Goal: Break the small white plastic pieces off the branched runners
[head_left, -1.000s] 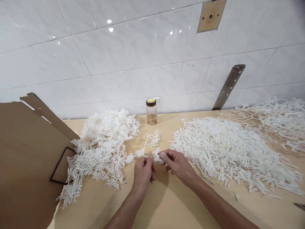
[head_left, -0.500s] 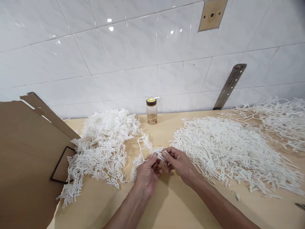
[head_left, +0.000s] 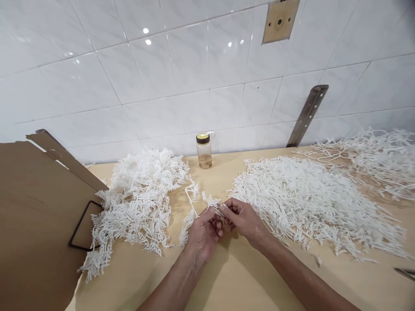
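Observation:
A branching white strand piece (head_left: 189, 195) with fringed ends hangs from my left hand (head_left: 205, 233), its thumb and fingers closed on it. My right hand (head_left: 241, 218) pinches fine white tips of the same piece, its fingertips almost touching those of the left. Both hands are low over the tan table, between two white heaps. The left heap (head_left: 139, 194) is of tangled, fringed branches. The right heap (head_left: 311, 203) is of short, thin loose strands.
A bottle with a dark and yellow lid (head_left: 204, 151) stands near the tiled wall. Cardboard (head_left: 39, 216) with a black wire frame (head_left: 75, 231) is at left. Bare white branches (head_left: 379, 160) lie back right. A metal tool (head_left: 405, 273) shows at the right edge.
The view has shifted slightly. The strand piece has moved a little at my hands, and both hands keep their grip close together.

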`<state>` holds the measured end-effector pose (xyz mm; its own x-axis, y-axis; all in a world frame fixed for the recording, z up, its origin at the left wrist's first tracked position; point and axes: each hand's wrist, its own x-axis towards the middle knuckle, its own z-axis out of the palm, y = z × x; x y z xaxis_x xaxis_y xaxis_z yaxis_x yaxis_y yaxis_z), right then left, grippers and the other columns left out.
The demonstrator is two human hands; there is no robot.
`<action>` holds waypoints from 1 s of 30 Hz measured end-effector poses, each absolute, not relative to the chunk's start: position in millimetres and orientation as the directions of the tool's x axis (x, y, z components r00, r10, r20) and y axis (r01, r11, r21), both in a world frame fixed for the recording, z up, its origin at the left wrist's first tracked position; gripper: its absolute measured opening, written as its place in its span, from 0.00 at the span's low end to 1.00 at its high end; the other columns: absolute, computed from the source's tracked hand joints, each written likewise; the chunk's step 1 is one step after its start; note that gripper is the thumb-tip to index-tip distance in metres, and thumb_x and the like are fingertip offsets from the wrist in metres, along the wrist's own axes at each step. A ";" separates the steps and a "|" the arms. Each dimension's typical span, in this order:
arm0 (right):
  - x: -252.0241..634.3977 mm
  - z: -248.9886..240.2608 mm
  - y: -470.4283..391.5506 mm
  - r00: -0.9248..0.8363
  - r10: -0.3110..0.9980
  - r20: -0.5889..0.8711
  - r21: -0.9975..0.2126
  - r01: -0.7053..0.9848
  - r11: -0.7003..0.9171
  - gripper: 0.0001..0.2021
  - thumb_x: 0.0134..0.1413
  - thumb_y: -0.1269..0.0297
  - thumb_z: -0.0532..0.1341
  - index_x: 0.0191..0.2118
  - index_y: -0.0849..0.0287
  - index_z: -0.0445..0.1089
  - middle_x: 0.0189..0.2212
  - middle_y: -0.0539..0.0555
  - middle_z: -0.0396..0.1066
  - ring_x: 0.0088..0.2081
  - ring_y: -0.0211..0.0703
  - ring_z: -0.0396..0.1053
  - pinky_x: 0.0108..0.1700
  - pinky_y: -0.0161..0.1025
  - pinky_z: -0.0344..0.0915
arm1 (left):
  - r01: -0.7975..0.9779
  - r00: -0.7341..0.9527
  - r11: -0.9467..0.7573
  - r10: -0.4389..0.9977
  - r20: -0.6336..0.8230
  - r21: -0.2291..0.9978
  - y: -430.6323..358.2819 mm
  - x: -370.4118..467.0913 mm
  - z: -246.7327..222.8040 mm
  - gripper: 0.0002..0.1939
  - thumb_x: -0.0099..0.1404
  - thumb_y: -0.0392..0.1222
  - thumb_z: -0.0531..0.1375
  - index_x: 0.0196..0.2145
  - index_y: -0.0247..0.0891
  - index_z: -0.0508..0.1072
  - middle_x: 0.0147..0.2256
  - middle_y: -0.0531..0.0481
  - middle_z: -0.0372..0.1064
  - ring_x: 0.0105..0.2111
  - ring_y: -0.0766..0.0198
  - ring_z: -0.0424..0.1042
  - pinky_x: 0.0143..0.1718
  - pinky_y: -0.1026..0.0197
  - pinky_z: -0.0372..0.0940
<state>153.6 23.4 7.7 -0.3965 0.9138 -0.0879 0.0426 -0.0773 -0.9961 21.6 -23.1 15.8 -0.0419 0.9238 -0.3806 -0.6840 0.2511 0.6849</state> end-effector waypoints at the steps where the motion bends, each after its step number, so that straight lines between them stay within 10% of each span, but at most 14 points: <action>1: 153.9 9.2 22.9 -0.399 0.913 -0.083 -0.996 0.044 -0.071 0.19 0.53 0.45 0.62 0.30 0.58 0.67 0.20 0.47 0.68 0.21 0.38 0.67 0.25 0.36 0.65 | -0.673 -0.057 0.248 0.922 -0.383 0.697 -22.3 21.6 15.3 0.17 0.50 0.49 0.70 0.28 0.34 0.71 0.21 0.54 0.64 0.20 0.70 0.61 0.21 0.66 0.55; 11: 159.6 24.1 20.6 -0.414 0.904 -0.103 -0.983 0.184 -0.028 0.17 0.54 0.48 0.60 0.34 0.59 0.73 0.24 0.49 0.68 0.23 0.38 0.69 0.21 0.32 0.65 | -0.517 -0.275 0.108 0.919 -0.284 0.849 -12.3 15.6 10.2 0.21 0.44 0.50 0.74 0.24 0.34 0.71 0.18 0.57 0.62 0.20 0.71 0.61 0.22 0.66 0.55; 30: 171.2 19.9 34.0 -0.186 0.964 0.189 -0.923 0.303 0.239 0.06 0.54 0.61 0.60 0.31 0.56 0.72 0.26 0.50 0.72 0.28 0.40 0.68 0.30 0.36 0.66 | -0.471 -0.046 0.193 0.969 -0.243 0.861 4.3 20.2 12.7 0.17 0.49 0.48 0.72 0.29 0.34 0.72 0.24 0.54 0.67 0.23 0.69 0.66 0.24 0.65 0.61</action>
